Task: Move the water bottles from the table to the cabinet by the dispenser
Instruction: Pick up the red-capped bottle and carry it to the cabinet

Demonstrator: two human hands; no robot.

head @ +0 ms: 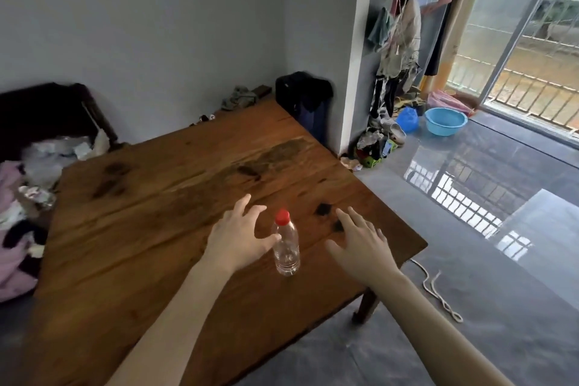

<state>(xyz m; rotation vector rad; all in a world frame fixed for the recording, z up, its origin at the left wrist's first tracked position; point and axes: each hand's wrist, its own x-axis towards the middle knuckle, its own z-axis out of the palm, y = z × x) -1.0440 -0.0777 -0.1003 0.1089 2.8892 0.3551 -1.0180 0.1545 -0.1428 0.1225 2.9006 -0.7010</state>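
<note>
A clear plastic water bottle [286, 247] with a red cap stands upright on the brown wooden table [156, 197], near its right front corner. My left hand [239, 236] is just left of the bottle, fingers spread, thumb tip close to or touching its shoulder. To the right of the bottle, a short gap away, my right hand [360, 244] hovers with fingers apart. Neither hand holds anything. No cabinet or dispenser is in view.
A black bag [305, 100] and a crumpled cloth [239, 97] sit at the table's far end. Clothes and bags are piled at the left [18, 213]. A blue basin [445, 121], hanging laundry and a white rope [438, 294] are on the glossy floor to the right.
</note>
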